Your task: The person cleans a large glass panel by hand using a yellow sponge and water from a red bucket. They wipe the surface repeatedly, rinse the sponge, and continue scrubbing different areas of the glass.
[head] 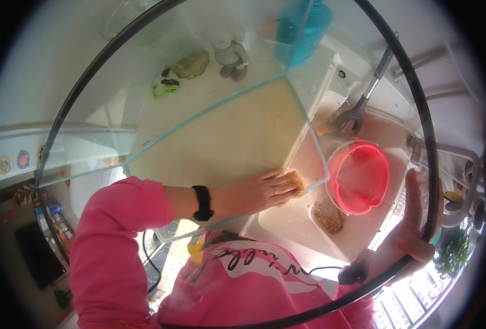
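A glass tank with a black rim fills most of the view, tilted, its bottom pane edged in pale green. Reaching inside it, my left hand, with a black band at the wrist, holds a yellowish sponge flat against the glass near the lower right corner. The fingers lie together over the sponge and partly hide it. At the right, my right hand grips the black rim, with its thumb over the edge and its other fingers partly hidden or seen through the glass.
Beyond the glass, a red plastic bucket stands in a white sink beside a heap of gravel. A grey-handled tool leans above it. Farther back are a blue bottle, a grey figurine, a greenish rock and a green strap.
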The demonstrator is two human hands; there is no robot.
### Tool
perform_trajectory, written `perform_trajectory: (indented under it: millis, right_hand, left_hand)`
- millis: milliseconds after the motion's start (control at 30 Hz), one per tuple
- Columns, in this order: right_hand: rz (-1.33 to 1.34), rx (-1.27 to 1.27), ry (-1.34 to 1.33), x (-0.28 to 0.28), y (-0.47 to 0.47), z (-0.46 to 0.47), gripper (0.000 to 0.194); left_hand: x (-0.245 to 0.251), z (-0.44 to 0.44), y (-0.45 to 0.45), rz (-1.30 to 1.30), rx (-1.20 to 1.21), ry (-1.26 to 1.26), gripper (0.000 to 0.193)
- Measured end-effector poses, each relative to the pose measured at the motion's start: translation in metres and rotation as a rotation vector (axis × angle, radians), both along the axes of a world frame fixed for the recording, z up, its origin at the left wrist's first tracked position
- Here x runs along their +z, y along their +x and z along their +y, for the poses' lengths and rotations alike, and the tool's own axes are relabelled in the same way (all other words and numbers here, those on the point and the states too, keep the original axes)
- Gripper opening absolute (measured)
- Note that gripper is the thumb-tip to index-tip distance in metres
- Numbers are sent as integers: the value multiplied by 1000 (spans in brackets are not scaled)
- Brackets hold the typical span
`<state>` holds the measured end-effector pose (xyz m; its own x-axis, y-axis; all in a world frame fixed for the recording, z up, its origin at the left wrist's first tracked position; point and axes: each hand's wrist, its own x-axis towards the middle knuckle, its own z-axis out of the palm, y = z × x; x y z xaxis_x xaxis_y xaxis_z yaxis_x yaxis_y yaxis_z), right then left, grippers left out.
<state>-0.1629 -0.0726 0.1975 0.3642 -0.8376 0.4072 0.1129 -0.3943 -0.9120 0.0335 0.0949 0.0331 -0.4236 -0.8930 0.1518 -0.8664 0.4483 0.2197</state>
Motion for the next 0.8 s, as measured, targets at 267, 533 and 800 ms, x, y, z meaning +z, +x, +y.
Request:
perform_trajectory:
  millis: [267,533,800]
  right_hand:
    - [75,-116,7,5,4,2,48]
    - [-74,-5,237,3,-7,2,82]
    - [57,-35,-20,2,-1,5,37]
  left_hand:
    - [-21,-69,-27,214,141,-162,35]
    - [-24,-85,-22,-31,22,-288,14]
    - [-16,-83,-11,-16,116,-222,14]
